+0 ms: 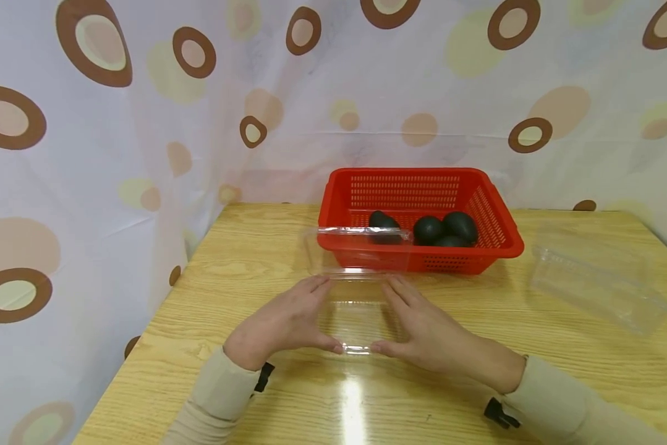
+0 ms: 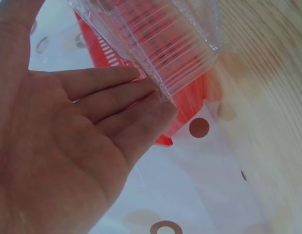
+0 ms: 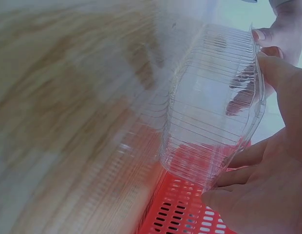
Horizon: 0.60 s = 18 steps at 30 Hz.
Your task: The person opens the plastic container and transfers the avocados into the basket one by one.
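Note:
A clear plastic clamshell box (image 1: 358,318) is in front of me on the wooden table, its lid (image 1: 361,252) raised at the far side. My left hand (image 1: 288,321) holds the box's left side, thumb at the near rim and fingers toward the hinge. On the opposite side my right hand (image 1: 430,330) grips the rim the same way. Ribbed walls of the box (image 3: 209,102) show in the right wrist view. The left wrist view has the fingertips (image 2: 163,109) against the box's edge. Nothing is visible inside the box.
Behind the lid stands a red plastic basket (image 1: 505,250) with several dark green avocados (image 1: 460,227) in it. Another clear plastic box (image 1: 594,287) lies at the right of the table. A patterned curtain (image 1: 333,80) hangs behind and to the left.

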Available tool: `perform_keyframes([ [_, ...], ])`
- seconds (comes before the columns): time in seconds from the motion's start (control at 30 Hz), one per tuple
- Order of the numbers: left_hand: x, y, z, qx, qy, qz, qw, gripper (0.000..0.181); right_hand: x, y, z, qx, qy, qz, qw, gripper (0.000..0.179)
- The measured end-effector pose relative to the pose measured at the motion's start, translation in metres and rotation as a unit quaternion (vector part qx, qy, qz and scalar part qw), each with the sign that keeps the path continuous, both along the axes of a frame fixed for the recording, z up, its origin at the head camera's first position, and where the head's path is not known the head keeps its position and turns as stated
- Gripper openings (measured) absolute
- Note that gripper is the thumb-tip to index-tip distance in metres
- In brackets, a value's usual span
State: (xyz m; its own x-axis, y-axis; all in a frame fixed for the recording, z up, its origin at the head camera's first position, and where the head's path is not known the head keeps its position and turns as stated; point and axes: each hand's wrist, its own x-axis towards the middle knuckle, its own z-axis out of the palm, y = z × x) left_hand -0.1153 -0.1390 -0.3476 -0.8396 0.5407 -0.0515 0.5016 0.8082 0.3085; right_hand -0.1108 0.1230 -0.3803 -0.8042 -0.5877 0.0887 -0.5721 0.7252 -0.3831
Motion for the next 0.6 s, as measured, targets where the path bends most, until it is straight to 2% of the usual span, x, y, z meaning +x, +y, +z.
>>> perform_keyframes([
  [0.3, 0.002, -0.013, 0.002, -0.013, -0.030, 0.047, 0.9984, 0.115, -0.007, -0.016, 0.000, 0.004, 0.007, 0.011, 0.9999, 0.105],
  [0.6, 0.002, -0.027, 0.002, -0.021, -0.049, 0.080, 0.9954, 0.112, -0.013, -0.034, 0.000, 0.003, 0.005, 0.022, 0.9997, 0.105],
])
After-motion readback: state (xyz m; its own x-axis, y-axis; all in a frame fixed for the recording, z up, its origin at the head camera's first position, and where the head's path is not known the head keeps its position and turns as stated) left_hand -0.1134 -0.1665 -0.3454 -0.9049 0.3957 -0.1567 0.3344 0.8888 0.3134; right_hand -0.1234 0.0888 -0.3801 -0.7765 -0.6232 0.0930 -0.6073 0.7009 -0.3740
